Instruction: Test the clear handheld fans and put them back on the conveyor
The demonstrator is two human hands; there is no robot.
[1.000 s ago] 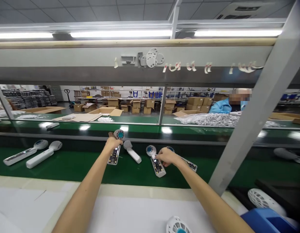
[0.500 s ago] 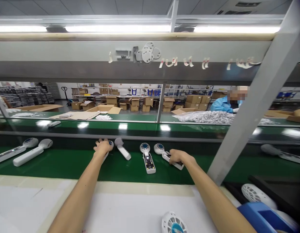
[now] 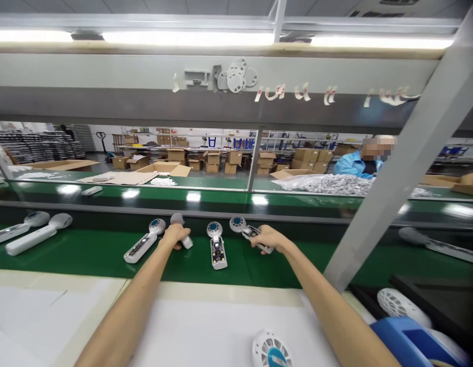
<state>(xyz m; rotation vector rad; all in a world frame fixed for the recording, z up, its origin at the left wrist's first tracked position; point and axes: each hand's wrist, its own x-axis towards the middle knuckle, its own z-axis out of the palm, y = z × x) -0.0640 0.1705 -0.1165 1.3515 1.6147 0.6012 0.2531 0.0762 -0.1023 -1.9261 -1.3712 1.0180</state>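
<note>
My left hand (image 3: 175, 236) closes around the handle of a white handheld fan (image 3: 188, 242), whose grey-white head shows beyond my fingers. To its left lies an opened fan (image 3: 141, 247) with a blue-centred round head and its inner parts showing. My right hand (image 3: 267, 238) grips the handle of another opened fan (image 3: 252, 232), fingers wrapped round its edge; the fan's round head points up and left. Between my hands another opened fan (image 3: 218, 252) lies on the green belt (image 3: 198, 270), its circuit board exposed.
Two more fans, one opened (image 3: 8, 234) and one closed (image 3: 33, 242), lie at the left. A fan head (image 3: 272, 350) rests on the white worktop (image 3: 205, 331). A slanted grey post (image 3: 389, 168) and a blue fixture (image 3: 408, 339) stand at right. A co-worker (image 3: 353, 163) sits opposite.
My left hand has left the opened fan and moved right onto the white fan's handle. My right hand keeps to the same fan. The fans on the belt appear shifted left in view.
</note>
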